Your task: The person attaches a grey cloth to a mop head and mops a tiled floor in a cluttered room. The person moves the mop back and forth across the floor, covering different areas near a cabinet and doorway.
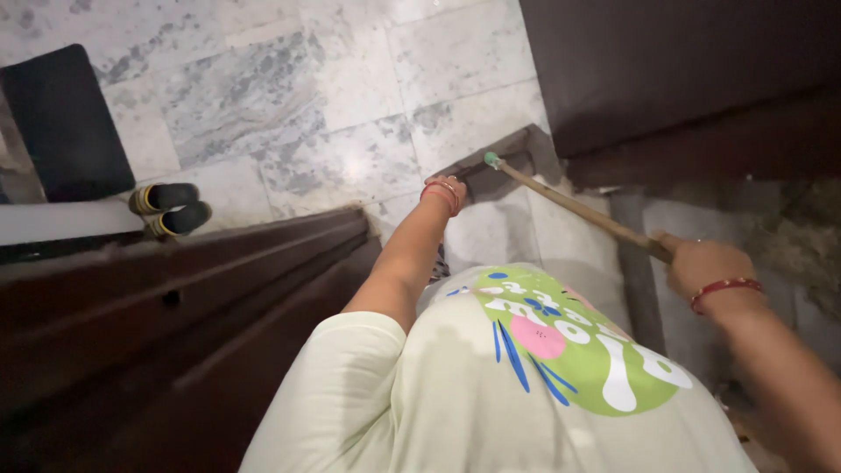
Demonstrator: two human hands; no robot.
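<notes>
While the right hand (pixel 701 267) is closed around the wooden broom handle (pixel 574 208), the left hand (pixel 448 188) reaches low; its grip I cannot tell. Sweeping the marble floor (pixel 307 114) looks underway; next stroke needs steady pull.

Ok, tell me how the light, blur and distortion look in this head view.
Head view: soft glare shines on the marble floor; the dark wooden door at lower left and the upper right corner sit in deep shadow; the right hand and forearm gripping the wooden stick are motion-blurred; wide-angle distortion bends the edges.
</notes>
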